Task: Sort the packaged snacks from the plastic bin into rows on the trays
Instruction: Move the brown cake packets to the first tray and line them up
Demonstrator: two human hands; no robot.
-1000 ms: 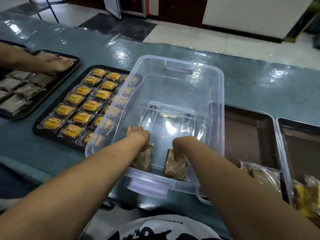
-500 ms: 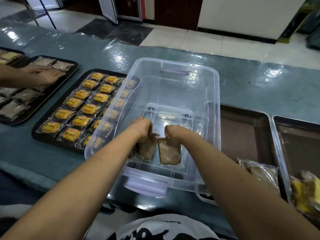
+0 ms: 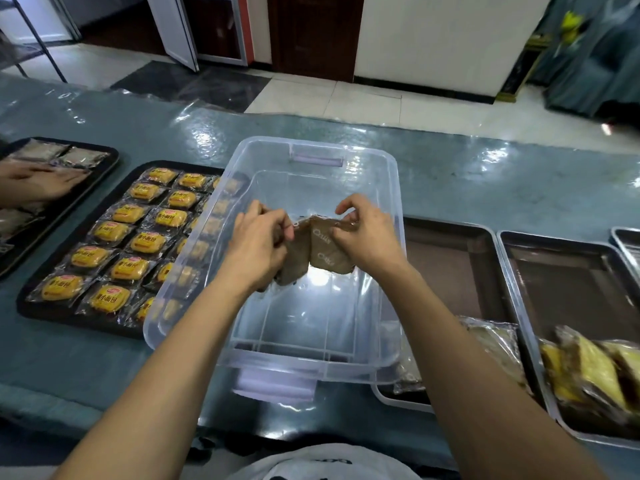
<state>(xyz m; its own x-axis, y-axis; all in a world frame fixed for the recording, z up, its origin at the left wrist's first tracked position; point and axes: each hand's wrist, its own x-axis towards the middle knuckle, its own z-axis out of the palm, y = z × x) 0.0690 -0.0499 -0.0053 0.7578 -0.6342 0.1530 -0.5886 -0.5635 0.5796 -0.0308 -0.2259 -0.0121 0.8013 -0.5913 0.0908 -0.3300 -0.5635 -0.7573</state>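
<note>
Head view: two bare forearms reach forward over the near wall of the plastic bin [image 3: 313, 147], and the hands meet above its middle.
Left hand [image 3: 258, 237]: its curled fingers grip a brown snack packet [image 3: 294, 268], which hangs from the fist above the bin's floor.
Right hand [image 3: 367, 233]: its thumb and fingers pinch the top edge of a second brown packet [image 3: 327, 252], which hangs just beside the first, edges touching.
Packets: flat and roughly square, wrapped in glossy film with pale lettering.
Bin: clear and rectangular with rounded corners, a ribbed floor and a moulded handle at each end.
Left of the bin: a black tray [image 3: 34, 315], partly seen through the bin's wall, holds neat rows of yellow packets [image 3: 138, 241] in crinkled film.
Further left of the bin: a second black tray [image 3: 105, 161] holds brown packets, and another person's hand [image 3: 41, 183] rests on them.
Right of the bin: a shiny metal tray [image 3: 450, 258] holds clear-wrapped packets [image 3: 498, 344] by the bin's near corner. Beyond it, a second metal tray [image 3: 554, 289] holds yellow-and-brown packets [image 3: 588, 368].
Under the bin: a teal table cover [image 3: 485, 174] with a glossy sheen.
</note>
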